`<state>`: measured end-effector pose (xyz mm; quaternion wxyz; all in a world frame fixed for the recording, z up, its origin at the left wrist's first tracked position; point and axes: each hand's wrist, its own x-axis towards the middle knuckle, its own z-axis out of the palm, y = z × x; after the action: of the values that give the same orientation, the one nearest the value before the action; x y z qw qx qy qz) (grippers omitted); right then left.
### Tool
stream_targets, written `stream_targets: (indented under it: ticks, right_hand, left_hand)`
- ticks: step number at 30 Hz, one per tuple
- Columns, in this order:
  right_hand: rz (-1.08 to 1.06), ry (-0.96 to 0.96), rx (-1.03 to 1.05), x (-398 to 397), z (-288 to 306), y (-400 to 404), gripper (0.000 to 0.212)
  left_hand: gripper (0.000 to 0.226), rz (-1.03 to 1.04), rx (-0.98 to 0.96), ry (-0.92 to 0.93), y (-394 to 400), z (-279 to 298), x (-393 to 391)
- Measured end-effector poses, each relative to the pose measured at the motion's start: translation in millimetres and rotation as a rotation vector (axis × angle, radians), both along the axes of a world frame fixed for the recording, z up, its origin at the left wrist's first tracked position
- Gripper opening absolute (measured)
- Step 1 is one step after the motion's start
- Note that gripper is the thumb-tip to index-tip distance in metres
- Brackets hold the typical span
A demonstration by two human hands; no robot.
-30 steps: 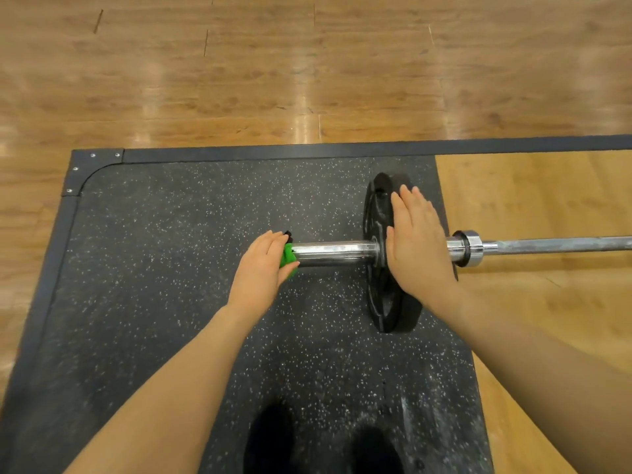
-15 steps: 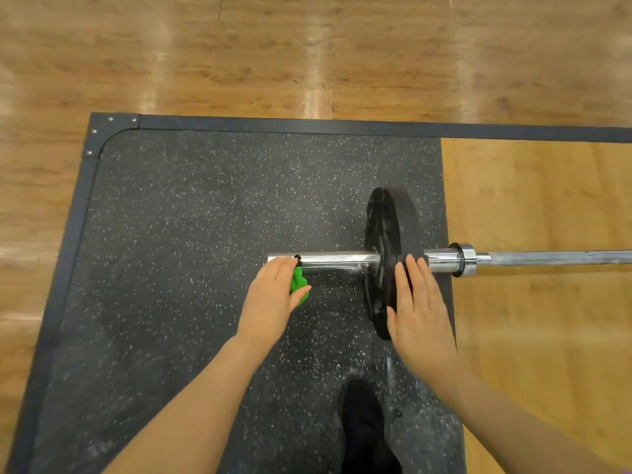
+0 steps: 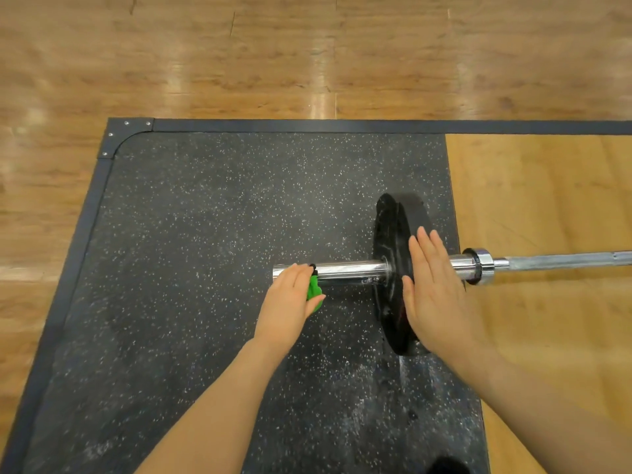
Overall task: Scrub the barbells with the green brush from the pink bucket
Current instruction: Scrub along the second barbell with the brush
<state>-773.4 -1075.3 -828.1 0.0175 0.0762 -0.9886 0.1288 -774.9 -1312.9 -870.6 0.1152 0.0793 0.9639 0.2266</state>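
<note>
A steel barbell (image 3: 352, 271) lies across the speckled black rubber mat (image 3: 212, 213), its thin shaft (image 3: 561, 261) running off to the right. One black weight plate (image 3: 393, 244) stands on its chrome sleeve. My left hand (image 3: 290, 306) grips the green brush (image 3: 313, 290) against the near side of the sleeve's left end. My right hand (image 3: 434, 292) lies flat with straight fingers on the plate's near edge. The pink bucket is out of view.
The mat has a dark metal border (image 3: 307, 125) with a rounded, riveted corner (image 3: 124, 136) at far left. A light wooden platform panel (image 3: 540, 200) adjoins it on the right, and glossy wood floor (image 3: 307, 53) surrounds all. A dark shoe tip (image 3: 448, 466) shows at the bottom edge.
The view has shifted as my head moved. My right hand slid back up along the plate's edge. My left hand stays with the brush at the sleeve's end.
</note>
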Motion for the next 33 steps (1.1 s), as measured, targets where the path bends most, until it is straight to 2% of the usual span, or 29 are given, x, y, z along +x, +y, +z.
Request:
stream_targets:
  ticks: [4,9,13,17,21,26,33]
  right_hand:
    - [-0.020,0.110,-0.098,6,-20,-1,0.055]
    - [0.063,0.217,-0.005,4,-20,10,0.056]
    - [0.110,0.202,0.033,-5,-15,22,0.066]
    - [0.087,0.193,-0.039,-4,-30,17,0.067]
    - [0.095,0.193,-0.088,-2,-33,19,0.069]
    - [0.090,0.201,-0.119,1,-37,19,0.070]
    - [0.068,0.220,-0.146,5,-36,17,0.067]
  left_hand:
    - [0.058,-0.032,0.012,0.063,22,-21,-21]
    - [0.053,-0.117,-0.012,0.099,54,-45,-40]
    - [0.044,-0.263,-0.191,0.252,54,-58,-41]
    - [0.048,-0.324,-0.205,0.407,38,-75,-38]
    - [0.048,-0.287,-0.207,0.491,2,-83,-30]
    - [0.051,-0.229,-0.210,0.487,-46,-87,-25]
    - [0.047,-0.193,-0.223,0.468,-17,-81,-34]
